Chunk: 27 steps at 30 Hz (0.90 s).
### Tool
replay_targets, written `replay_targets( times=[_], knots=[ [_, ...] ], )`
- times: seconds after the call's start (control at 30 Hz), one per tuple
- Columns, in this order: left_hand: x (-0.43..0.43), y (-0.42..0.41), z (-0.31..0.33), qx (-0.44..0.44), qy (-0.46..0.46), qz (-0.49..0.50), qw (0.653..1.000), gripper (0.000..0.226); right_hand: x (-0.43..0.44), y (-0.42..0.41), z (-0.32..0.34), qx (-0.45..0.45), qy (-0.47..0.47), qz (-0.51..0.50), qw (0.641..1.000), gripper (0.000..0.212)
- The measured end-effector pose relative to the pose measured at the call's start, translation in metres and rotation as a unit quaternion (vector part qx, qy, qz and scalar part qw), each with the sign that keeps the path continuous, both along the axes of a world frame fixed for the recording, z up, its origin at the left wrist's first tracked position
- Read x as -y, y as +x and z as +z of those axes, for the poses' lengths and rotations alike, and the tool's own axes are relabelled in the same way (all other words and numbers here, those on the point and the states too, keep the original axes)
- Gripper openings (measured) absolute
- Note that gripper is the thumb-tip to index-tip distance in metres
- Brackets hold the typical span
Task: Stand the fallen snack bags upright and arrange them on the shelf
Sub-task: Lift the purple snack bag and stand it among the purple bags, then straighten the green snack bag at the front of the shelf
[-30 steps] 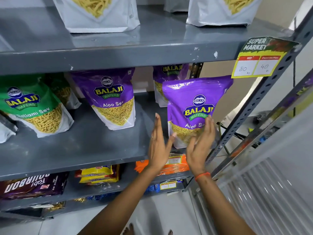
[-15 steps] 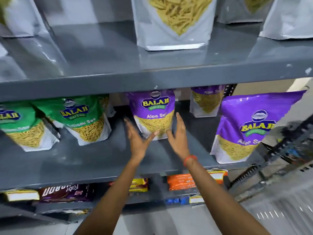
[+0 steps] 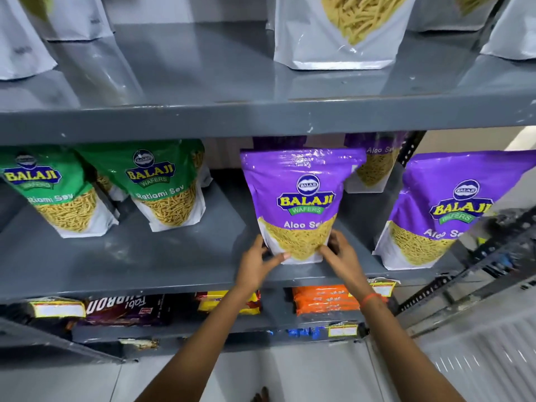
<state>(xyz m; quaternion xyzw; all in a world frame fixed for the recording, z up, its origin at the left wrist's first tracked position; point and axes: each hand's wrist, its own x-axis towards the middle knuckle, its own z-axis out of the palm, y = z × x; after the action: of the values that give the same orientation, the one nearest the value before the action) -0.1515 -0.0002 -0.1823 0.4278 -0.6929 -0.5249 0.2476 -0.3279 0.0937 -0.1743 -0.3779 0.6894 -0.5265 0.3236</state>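
A purple Aloo Sev bag (image 3: 298,195) stands upright near the front of the grey middle shelf (image 3: 145,256). My left hand (image 3: 258,264) grips its lower left corner and my right hand (image 3: 339,256) grips its lower right corner. Another purple Aloo Sev bag (image 3: 446,210) stands upright to the right, at the shelf's end. A third purple bag (image 3: 374,166) stands further back, partly hidden. Two green Ratlami Sev bags (image 3: 165,187) (image 3: 55,192) stand on the left of the same shelf.
The upper shelf (image 3: 261,117) carries several white-bottomed bags, one being (image 3: 339,33). The lower shelf holds orange packs (image 3: 322,300), yellow packs (image 3: 229,301) and a dark biscuit pack (image 3: 124,310). A slotted metal upright (image 3: 429,291) stands at the right.
Both hands left the right-hand purple bag, moved left and closed on the middle purple bag, which now stands nearer the shelf's front. The view shifted left.
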Motion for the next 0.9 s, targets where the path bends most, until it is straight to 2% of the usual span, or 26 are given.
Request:
replay_targets(
  times=[0.23, 0.37, 0.43, 0.5, 0.53, 0.57, 0.63, 0.73, 0.9],
  knots=[
    [-0.035, 0.004, 0.003, -0.002, 0.002, 0.0, 1.0, 0.055, -0.033, 0.01, 0.003, 0.016, -0.015, 0.006, 1.0, 0.053],
    [-0.039, 0.005, 0.012, 0.003, 0.009, -0.008, 1.0, 0.061, -0.036, 0.014, 0.011, 0.018, -0.014, 0.009, 1.0, 0.039],
    [-0.043, 0.006, 0.017, 0.005, 0.007, -0.009, 1.0, 0.075, -0.038, 0.022, 0.017, 0.027, -0.04, -0.017, 0.999, 0.04],
    [-0.048, 0.008, 0.021, -0.005, -0.015, 0.012, 1.0, 0.094, -0.039, 0.036, 0.026, -0.033, -0.088, -0.114, 0.989, 0.061],
    [-0.052, 0.01, 0.025, -0.009, -0.037, 0.029, 0.999, 0.1, -0.04, 0.044, 0.032, -0.099, -0.121, -0.159, 0.975, 0.064],
    [-0.056, 0.012, 0.03, -0.009, -0.069, 0.046, 0.996, 0.101, -0.04, 0.054, 0.038, -0.176, -0.159, -0.181, 0.955, 0.061],
    [-0.061, 0.018, 0.044, -0.016, -0.164, 0.079, 0.983, 0.097, -0.034, 0.078, 0.051, -0.271, -0.231, -0.15, 0.922, 0.053],
    [-0.057, 0.032, 0.062, -0.023, -0.263, 0.117, 0.957, 0.083, -0.012, 0.114, 0.064, -0.305, -0.287, -0.087, 0.904, 0.047],
    [-0.015, 0.074, 0.066, -0.029, -0.282, 0.21, 0.936, 0.078, 0.037, 0.158, 0.068, -0.304, -0.274, -0.023, 0.912, 0.053]
  ],
)
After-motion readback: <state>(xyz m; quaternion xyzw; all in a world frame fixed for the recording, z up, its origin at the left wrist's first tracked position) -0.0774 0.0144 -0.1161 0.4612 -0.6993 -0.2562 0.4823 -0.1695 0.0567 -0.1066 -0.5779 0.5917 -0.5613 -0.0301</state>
